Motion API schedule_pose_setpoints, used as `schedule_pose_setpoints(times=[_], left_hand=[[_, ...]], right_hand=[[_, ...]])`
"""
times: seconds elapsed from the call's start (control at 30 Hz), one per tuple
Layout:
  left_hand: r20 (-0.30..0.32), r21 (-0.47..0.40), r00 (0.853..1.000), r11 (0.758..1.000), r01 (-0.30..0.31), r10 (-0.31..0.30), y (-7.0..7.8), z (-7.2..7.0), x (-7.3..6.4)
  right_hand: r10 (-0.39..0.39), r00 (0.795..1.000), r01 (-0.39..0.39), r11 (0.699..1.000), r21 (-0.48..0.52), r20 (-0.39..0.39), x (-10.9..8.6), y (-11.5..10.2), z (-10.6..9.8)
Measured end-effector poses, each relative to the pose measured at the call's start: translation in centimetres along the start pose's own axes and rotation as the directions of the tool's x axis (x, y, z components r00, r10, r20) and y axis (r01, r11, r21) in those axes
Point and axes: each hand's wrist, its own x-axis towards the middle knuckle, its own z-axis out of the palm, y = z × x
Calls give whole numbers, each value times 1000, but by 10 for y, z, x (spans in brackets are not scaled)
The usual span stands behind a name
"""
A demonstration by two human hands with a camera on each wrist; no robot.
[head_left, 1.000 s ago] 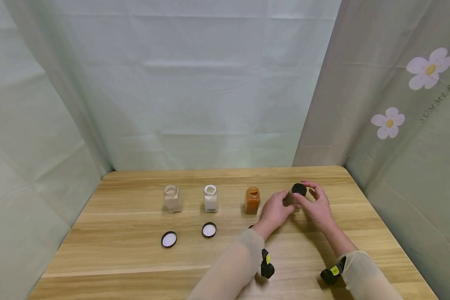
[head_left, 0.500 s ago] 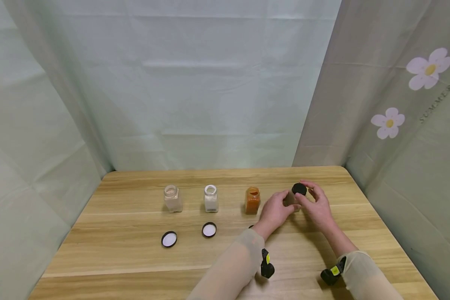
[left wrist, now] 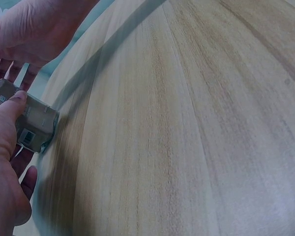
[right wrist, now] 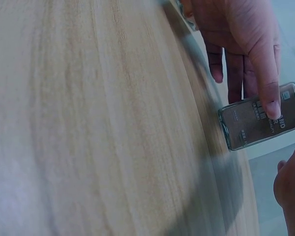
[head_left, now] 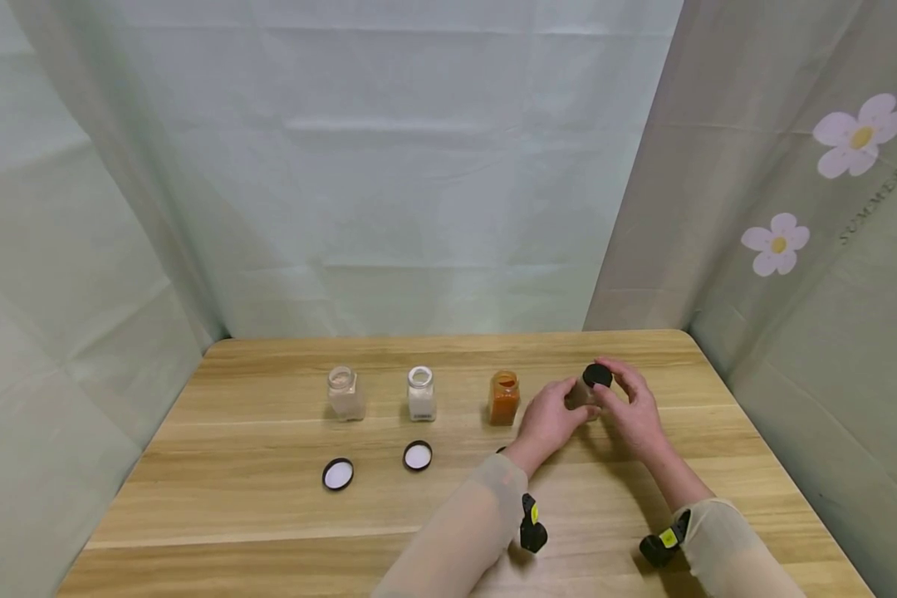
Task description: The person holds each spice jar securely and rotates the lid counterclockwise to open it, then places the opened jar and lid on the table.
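Note:
A square glass jar (right wrist: 243, 125) of brown-grey powder, with printing on its side, stands at the right of the table. My left hand (head_left: 551, 422) grips its body, the thumb lying across the printed face in the left wrist view. On the jar's top is a black lid (head_left: 597, 375), and my right hand (head_left: 631, 413) holds it by the rim between thumb and fingers. The right wrist view catches only part of my right hand (right wrist: 291, 184) at its edge. Much of the jar is hidden by the hands in the head view.
Left of the hands stand three lidless jars: orange-red powder (head_left: 504, 400), white contents (head_left: 421, 397), and pale beige powder (head_left: 346, 397). Two black-rimmed lids (head_left: 338, 474) lie white side up before them. Another dark lid (head_left: 502, 450) is mostly hidden by my left wrist. Curtains surround the wooden table (head_left: 269, 498).
The right hand's thumb and fingers have shifted slightly round the black lid. My left hand and the other jars stay where they were.

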Motion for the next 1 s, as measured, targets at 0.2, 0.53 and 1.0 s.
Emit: schedule_pose_setpoints(times=[0.2, 0.53, 1.0], left_hand=[[3, -4, 1000, 1000, -6, 6, 0, -1, 0], [-10, 4, 1000, 1000, -6, 6, 0, 1, 1], [-3, -6, 1000, 1000, 1, -1, 0, 0, 0]], right_hand=[[9, 1000, -9, 1000, 6, 13, 0, -6, 0], [114, 993, -114, 992, 59, -2, 4, 2, 2], [106, 994, -104, 992, 79, -30, 5, 4, 4]])
